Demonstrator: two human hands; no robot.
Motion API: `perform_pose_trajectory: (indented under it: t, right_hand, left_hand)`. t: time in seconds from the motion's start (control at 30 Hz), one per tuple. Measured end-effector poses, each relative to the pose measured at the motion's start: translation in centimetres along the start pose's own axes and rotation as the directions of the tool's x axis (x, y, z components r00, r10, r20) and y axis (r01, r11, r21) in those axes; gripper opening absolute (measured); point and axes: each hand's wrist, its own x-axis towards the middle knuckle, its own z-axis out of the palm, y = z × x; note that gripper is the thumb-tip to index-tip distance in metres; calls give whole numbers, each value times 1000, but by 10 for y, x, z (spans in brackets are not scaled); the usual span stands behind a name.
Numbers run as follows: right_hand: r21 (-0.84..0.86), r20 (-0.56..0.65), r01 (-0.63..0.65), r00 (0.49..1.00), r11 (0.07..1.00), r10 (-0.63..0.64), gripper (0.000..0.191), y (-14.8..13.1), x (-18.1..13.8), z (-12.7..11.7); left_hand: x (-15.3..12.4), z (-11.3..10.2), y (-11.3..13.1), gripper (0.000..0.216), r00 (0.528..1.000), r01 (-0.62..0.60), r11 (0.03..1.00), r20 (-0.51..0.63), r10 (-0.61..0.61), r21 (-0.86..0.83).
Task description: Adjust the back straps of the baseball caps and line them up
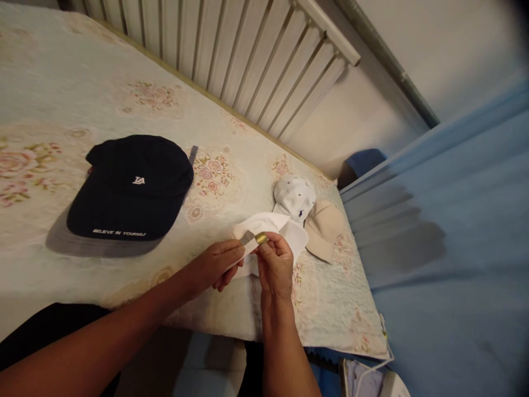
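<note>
Pinching the white cap (294, 196) at its back: the left hand (219, 266) grips the strap (248, 238), the right hand (275, 264) clamps the gold buckle (260, 238), near the bed's front edge. Three caps on the floral bedsheet (61, 82): one black cap (132, 187), one white, and one beige cap (326, 226) touching the white.

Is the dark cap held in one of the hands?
No, the dark cap lies on the bed, apart from the left hand and right hand holding a buckled strap.
</note>
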Motion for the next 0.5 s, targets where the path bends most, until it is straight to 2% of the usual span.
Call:
perform_pose_trajectory:
  t: [0.23,0.5]
  right_hand:
    - [38,25,-2,1000,999,1,24,-2,1,0]
    - [-2,5,-12,1000,1000,12,27,-2,0,1]
  left_hand:
    - [2,-1,-4,34,1000,-10,1000,15,10,-15]
    - [2,-1,-3,34,1000,-5,999,6,5,-32]
